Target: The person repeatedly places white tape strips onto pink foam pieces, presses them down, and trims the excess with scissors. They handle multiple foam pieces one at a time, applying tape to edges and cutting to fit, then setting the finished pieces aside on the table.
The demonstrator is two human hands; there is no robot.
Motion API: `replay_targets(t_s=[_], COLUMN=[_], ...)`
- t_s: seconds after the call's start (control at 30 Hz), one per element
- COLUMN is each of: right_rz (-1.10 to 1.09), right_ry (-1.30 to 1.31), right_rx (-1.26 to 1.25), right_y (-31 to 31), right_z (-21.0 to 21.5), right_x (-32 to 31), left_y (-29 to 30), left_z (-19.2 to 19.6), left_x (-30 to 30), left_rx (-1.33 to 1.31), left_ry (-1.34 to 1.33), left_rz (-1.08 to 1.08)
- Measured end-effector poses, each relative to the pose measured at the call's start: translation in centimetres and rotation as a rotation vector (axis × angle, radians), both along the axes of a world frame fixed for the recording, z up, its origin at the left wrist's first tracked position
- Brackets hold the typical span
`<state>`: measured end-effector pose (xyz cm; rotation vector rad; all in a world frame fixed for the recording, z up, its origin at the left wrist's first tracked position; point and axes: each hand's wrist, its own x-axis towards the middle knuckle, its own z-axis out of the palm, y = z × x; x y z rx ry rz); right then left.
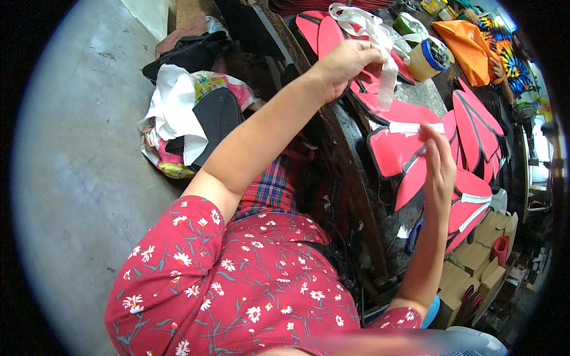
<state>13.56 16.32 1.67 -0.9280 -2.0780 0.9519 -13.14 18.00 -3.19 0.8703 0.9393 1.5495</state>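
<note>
Hanging from the left hand [350, 62]: white strip [388, 84].

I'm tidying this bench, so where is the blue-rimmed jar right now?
The blue-rimmed jar is at the upper right of the head view, between the white strip in the left hand and the orange bag.

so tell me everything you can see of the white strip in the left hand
The white strip is flat and narrow, like thin, slightly see-through tape or ribbon. The left hand pinches it, and a length hangs down, its end over a pink piece. Looser white loops lie bunched beyond the hand; whether they join it is unclear.
</note>
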Motion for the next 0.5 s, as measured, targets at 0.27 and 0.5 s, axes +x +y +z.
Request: replay_targets(t_s=[0.27, 0.5], right_rz=[0.070, 0.149], right_ry=[-0.051, 0.048], right_rx=[-0.477, -0.460], right_y=[5.2, 0.8], right_z=[-2.3, -0.9], right_x=[-7.4, -3.0], left_y=[0.6, 10.3], left_z=[-1.9, -4.4], left_x=[0.6, -2.7], left_rx=[0.051, 0.106], left_ry=[0.263, 1.305], left_rz=[0.070, 0.419])
